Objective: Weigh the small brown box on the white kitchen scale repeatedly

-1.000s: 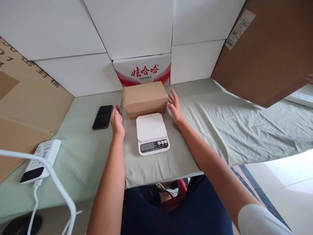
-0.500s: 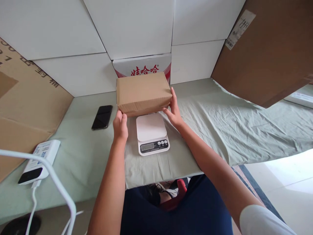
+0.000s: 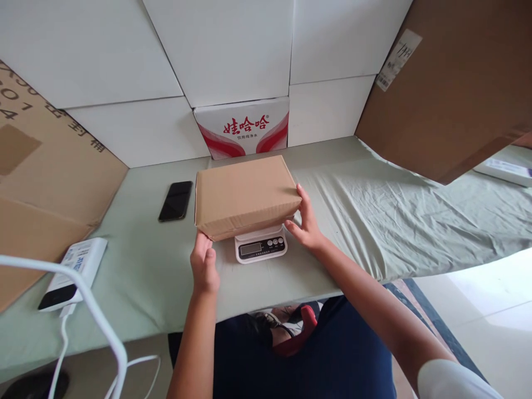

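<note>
Both our hands clamp the box [image 3: 245, 195]: left hand [image 3: 203, 266] at its near-left corner, right hand [image 3: 306, 220] on the right end. Its long axis runs left-right, directly over the scale [image 3: 260, 247].

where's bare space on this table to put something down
The widest bare patch is the green sheet right of the right hand, up to the leaning brown cardboard panel. A smaller one lies between the black phone and white power bank. The middle is crowded: both hands hold the brown cardboard box over the white scale.
</note>
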Action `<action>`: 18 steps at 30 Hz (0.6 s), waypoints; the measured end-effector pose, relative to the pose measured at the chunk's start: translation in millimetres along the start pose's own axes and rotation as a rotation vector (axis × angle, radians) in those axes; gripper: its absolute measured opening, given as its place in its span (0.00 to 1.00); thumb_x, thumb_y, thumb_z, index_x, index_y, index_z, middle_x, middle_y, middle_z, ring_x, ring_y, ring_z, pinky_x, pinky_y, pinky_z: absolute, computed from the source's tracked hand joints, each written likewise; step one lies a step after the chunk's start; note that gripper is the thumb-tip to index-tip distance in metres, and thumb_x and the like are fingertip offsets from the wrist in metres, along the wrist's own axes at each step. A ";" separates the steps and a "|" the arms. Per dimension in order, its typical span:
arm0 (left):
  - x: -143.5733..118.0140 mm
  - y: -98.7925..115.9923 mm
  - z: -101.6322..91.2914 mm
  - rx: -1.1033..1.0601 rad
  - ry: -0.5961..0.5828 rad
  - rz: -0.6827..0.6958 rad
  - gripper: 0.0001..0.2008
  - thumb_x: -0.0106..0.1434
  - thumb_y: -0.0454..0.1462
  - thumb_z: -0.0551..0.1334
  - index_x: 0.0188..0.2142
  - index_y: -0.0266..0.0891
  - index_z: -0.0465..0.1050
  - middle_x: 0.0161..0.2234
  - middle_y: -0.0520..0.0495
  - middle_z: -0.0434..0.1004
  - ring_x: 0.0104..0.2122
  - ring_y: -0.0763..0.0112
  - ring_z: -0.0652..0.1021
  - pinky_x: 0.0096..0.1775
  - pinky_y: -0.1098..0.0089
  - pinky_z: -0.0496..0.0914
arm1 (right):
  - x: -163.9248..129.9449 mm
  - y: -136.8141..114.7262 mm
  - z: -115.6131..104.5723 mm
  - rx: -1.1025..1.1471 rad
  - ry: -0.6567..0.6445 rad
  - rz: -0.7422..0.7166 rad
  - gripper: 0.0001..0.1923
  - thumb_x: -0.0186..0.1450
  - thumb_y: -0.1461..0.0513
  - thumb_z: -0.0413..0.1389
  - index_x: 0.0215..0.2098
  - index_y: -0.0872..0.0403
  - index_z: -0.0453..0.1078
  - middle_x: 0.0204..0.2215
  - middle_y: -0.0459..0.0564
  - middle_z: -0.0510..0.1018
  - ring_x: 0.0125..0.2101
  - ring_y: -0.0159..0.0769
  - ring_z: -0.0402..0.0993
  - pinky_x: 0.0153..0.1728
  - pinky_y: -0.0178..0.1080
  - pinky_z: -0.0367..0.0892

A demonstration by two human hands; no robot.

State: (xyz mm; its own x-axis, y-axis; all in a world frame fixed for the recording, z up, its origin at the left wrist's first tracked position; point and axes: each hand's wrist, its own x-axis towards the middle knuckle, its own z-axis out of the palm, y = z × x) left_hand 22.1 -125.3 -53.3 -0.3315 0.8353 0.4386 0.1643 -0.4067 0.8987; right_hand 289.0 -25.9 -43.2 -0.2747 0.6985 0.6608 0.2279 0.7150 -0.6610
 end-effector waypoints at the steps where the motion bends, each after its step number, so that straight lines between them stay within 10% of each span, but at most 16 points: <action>1: 1.8 -0.1 0.5 -0.001 -0.002 -0.004 0.41 0.65 0.61 0.58 0.66 0.35 0.67 0.62 0.30 0.74 0.66 0.44 0.71 0.62 0.53 0.69 | 0.1 0.1 0.5 -0.002 0.001 0.002 0.44 0.70 0.41 0.52 0.77 0.40 0.40 0.71 0.57 0.57 0.69 0.58 0.59 0.64 0.62 0.68; 18: 7.6 -1.5 -1.8 0.040 -0.002 0.026 0.42 0.66 0.60 0.58 0.69 0.35 0.64 0.66 0.30 0.70 0.68 0.44 0.69 0.67 0.52 0.63 | 1.7 -0.3 -3.8 -0.138 0.109 -0.066 0.42 0.70 0.41 0.51 0.76 0.38 0.42 0.68 0.57 0.61 0.65 0.58 0.64 0.58 0.63 0.71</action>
State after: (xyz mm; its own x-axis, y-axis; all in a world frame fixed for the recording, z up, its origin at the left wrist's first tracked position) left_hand 17.7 -119.0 -51.3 -0.3247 0.8254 0.4618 0.2094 -0.4134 0.8862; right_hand 292.0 -24.8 -40.5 -0.1924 0.6435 0.7409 0.3407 0.7518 -0.5645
